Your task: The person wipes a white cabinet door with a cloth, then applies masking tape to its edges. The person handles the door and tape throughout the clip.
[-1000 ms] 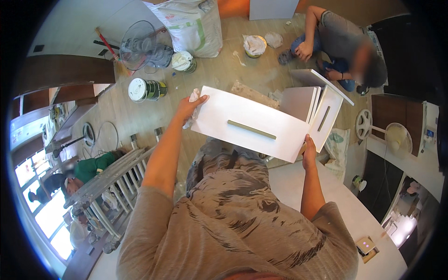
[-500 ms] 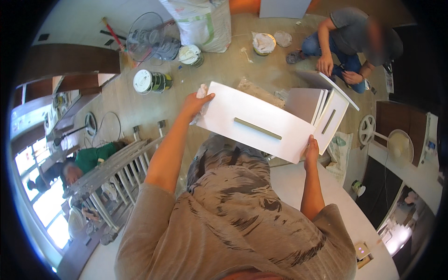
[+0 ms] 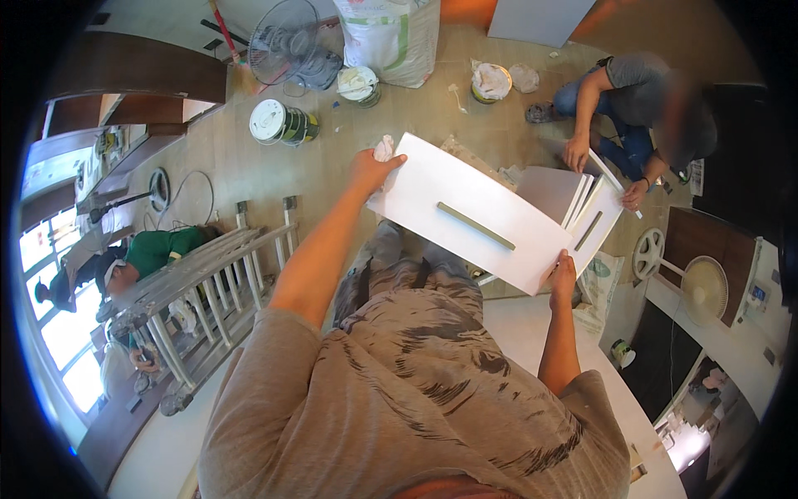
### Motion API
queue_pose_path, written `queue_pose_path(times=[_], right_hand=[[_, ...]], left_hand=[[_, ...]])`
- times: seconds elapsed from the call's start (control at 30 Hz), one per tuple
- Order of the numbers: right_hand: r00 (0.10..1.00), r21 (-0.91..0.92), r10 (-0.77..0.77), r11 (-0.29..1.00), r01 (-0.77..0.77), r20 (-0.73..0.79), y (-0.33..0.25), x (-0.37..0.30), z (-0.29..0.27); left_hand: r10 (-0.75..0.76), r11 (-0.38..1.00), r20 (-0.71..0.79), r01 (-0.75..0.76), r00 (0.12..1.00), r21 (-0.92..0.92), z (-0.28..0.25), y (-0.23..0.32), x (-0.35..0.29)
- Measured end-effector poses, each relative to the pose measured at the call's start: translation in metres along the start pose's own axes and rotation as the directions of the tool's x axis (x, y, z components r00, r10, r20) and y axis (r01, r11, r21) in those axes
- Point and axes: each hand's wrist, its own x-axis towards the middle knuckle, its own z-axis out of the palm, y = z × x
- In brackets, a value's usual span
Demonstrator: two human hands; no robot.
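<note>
A white drawer front (image 3: 499,195) with a long olive-gold bar handle (image 3: 475,226) is held tilted before my body, its left end farther from me. My left hand (image 3: 374,172) grips the left end, thumb on the face, with a crumpled white rag (image 3: 383,149) pinched there too. My right hand (image 3: 563,279) is closed on the lower right corner. Just beyond that corner stand several white panels (image 3: 553,193) and another handled drawer front (image 3: 595,219). A crouching co-worker (image 3: 636,79) holds a thin white board (image 3: 613,179) beside them with both hands.
Paint buckets (image 3: 283,122), a large white sack (image 3: 389,41) and a fan (image 3: 284,43) stand on the far floor. At left lies a metal ladder (image 3: 224,274), with a person in green (image 3: 166,249) past it. A white surface (image 3: 515,320) is under my right arm.
My view has shifted, and the drawer front stays in both my hands. The co-worker's hand nearer the right edge has moved onto the board, which now stands steeper against the panels.
</note>
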Motion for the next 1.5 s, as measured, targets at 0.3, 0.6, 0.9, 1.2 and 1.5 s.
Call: queue_pose_path(times=[0.3,0.6,0.9,1.2,1.5], right_hand=[[0.971,0.129,-0.031,0.990,0.064,-0.237,0.014,0.011,-0.033],[0.869,-0.191,-0.491,0.849,0.493,0.061,-0.140,-0.080,0.037],[0.645,-0.473,-0.546,0.440,0.764,0.535,-0.132,-0.087,0.136],[0.562,-0.122,-0.705,0.571,0.812,0.433,-0.207,-0.151,0.140],[0.402,0.132,-0.764,0.528,0.839,0.505,-0.233,-0.177,0.206]], left_hand=[[-0.136,0.712,0.129,0.187,0.982,-0.677,-0.052,-0.048,0.016],[0.434,0.101,0.360,0.352,0.826,-0.930,-0.107,0.021,-0.098],[0.853,-0.042,0.313,0.651,0.419,-0.757,-0.096,0.047,-0.094],[0.575,0.237,0.352,0.262,0.739,-0.936,-0.101,0.049,-0.118],[0.193,0.352,0.334,0.252,0.923,-0.901,-0.071,0.086,-0.178]])
